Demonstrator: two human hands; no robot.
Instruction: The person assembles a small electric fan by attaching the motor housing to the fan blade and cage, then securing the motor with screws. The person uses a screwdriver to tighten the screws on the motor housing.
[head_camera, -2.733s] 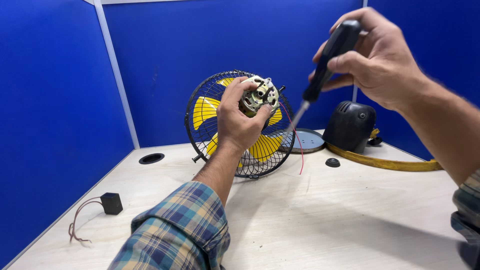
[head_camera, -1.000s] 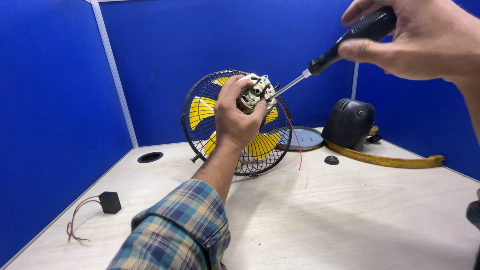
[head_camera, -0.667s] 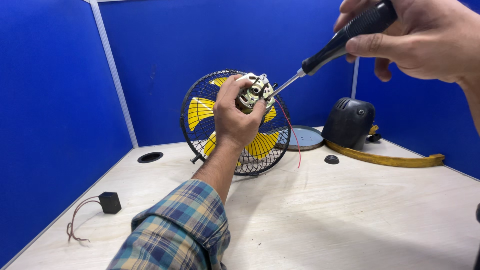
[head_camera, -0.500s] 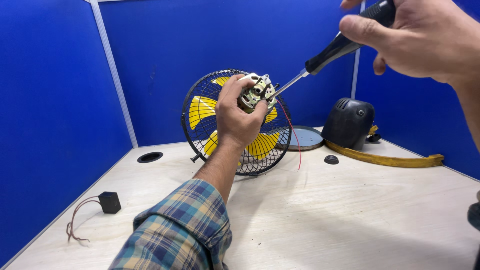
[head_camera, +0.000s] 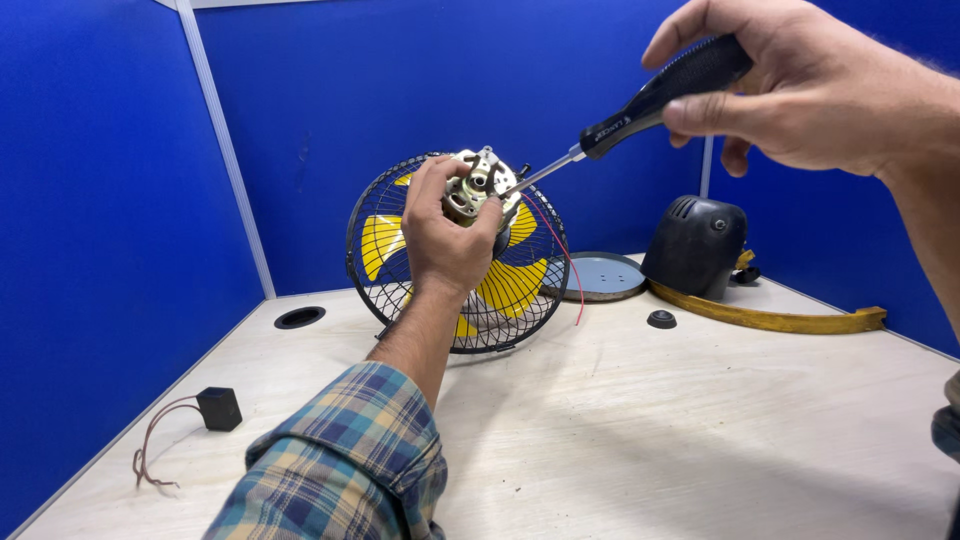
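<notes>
My left hand (head_camera: 445, 240) holds a small fan motor (head_camera: 478, 188) up in the air, metal end towards me, in front of a black wire fan cage with yellow blades (head_camera: 520, 280). My right hand (head_camera: 810, 85) grips the black handle of a screwdriver (head_camera: 660, 90) at the upper right. Its metal shaft slants down to the left and the tip touches the motor's top. A thin red wire (head_camera: 567, 265) hangs from the motor.
On the pale table (head_camera: 700, 430) lie a black motor cover (head_camera: 697, 245), a round grey plate (head_camera: 600, 275), a yellow curved ring (head_camera: 770, 320), a small black cap (head_camera: 661, 319) and a black capacitor with brown wires (head_camera: 215, 408). Blue partition walls surround the table.
My right hand swung the screwdriver from upright to slanting, then brought its tip onto the motor. My left hand kept the motor almost still.
</notes>
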